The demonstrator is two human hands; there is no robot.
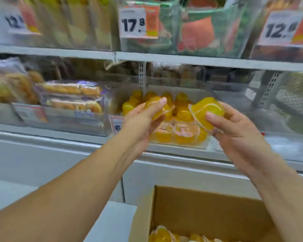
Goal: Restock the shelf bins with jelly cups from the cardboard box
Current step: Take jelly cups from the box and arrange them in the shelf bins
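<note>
2 jelly cups are held up at the front edge of the clear bin [178,145]: the left hand [140,119] has its fingers curled round one cup [155,109], the right hand [234,130] pinches another cup [206,109]. More cups lie in the bin and in the box [199,206] below.
</note>
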